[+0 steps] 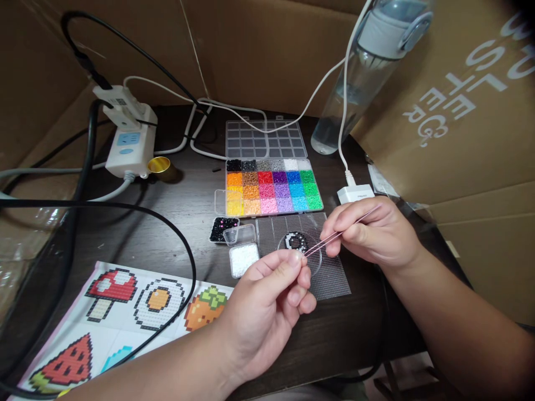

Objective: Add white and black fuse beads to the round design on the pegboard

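Note:
My right hand [368,231] grips a pair of thin pink tweezers [334,236], their tips pointing down to the left. Those tips meet the thumb and forefinger of my left hand [276,295], which are pinched together; whatever is between them is too small or hidden to name. Just behind the tips, a black and white bead pattern [296,241] lies on a clear pegboard [334,278], partly covered by my hands. Beside my left hand stand a small box of white beads [244,259] and a small box of black beads [221,229] with a few pink ones.
A bead case [273,186] sorted by colour lies behind with its lid open. A water bottle [355,83] and a white adapter [355,193] stand right. Left are a power strip [134,139], a gold cup [163,169], a looping black cable [184,234] and a pattern sheet [125,328].

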Motion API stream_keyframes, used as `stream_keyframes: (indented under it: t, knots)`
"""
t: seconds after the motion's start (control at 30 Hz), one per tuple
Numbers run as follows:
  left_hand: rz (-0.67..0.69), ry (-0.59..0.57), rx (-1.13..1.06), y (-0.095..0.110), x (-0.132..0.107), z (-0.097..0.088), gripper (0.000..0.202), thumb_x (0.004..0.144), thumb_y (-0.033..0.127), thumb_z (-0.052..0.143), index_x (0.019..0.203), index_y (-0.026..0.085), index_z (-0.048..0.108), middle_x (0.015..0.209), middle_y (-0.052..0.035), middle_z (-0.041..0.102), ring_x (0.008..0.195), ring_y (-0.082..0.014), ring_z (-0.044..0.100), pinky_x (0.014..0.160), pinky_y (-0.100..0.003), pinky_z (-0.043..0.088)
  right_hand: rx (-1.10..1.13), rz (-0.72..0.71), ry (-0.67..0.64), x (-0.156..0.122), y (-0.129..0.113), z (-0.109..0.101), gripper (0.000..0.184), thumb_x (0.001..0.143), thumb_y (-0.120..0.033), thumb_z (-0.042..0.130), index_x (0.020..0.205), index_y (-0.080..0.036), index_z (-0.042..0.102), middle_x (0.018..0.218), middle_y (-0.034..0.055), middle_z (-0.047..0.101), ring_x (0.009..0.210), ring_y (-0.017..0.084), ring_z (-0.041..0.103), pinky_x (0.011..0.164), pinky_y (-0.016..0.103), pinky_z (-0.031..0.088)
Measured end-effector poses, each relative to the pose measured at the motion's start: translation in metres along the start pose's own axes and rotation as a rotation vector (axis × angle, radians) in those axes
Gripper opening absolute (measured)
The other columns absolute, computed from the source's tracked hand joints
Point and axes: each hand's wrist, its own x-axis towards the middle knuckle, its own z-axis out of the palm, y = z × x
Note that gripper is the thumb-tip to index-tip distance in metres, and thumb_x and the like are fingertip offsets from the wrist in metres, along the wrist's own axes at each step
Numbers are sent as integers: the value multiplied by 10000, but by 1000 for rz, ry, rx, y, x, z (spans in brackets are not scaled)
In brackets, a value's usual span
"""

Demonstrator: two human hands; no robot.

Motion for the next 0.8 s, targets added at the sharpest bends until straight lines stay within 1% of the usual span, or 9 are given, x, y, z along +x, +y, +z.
stream_keyframes:
  t: [0.27,0.47,0.7,0.8]
  knots:
    - [-4,2,2,-1,1,0,144,903,198,634,782,122,611,691,10,532,539,-27,388,542,-158,409,-19,1,-12,0,0,-1,94,859,-157,701,915,-193,767,896,67,778,670,140,751,618,223,624]
    - [-1,-2,-1,0,0,0,137,898,193,638,782,123,622,691,7,535,540,-29,392,544,-160,413,-37,25,7,-1,0,-1,65,845,-197,726,890,-214,770,878,49,781,634,130,742,597,215,620]
    - [-2,2,-2,-1,1,0,136,899,188,633,779,123,632,685,6,532,536,-29,387,540,-159,412,-32,10,1,-1,0,-2,90,855,-176,709,911,-212,769,888,55,781,647,134,744,603,223,621]
    - [-4,4,-4,0,1,0,131,897,193,636,785,125,640,682,5,531,534,-30,387,538,-160,415,-62,26,25,-2,0,-1,61,844,-215,726,886,-218,770,867,53,781,621,132,735,590,227,619]
